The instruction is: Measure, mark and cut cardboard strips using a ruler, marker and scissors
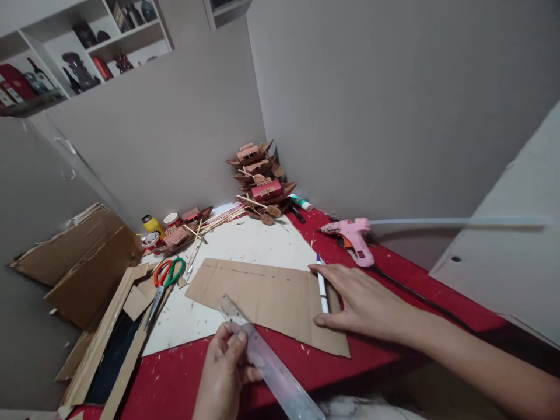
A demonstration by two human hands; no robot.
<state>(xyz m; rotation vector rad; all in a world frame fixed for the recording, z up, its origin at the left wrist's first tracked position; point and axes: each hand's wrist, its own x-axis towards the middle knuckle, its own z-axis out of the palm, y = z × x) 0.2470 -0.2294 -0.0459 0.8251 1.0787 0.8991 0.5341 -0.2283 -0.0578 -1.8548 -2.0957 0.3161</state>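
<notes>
Far left, cardboard scraps (87, 280) lean by an open cardboard frame (106, 326); green-and-orange scissors (160, 290) lie over its right side. Behind them stand a yellow bottle (153, 226) and small model boats (177, 236).

My left hand (225, 361) comes up from the bottom, its grip closed on a clear ruler (282, 367), thumb on top. The ruler slants down to the right, its far end over the near edge of the cut cardboard (262, 294). That sheet lies across the white board (184, 326) and the red bench (161, 382), with pen marks along its far edge.

More model boats (265, 189) are stacked in the back corner.

My right forearm reaches in from the lower right. My right hand (363, 297) arches palm down, thumb and forefinger at opposite ends of a white pen (322, 289) over the sheet's right part; I can't tell how firmly they grip. Beyond it, a pink glue gun (356, 233) and its cord (411, 294) bound the red strip.
</notes>
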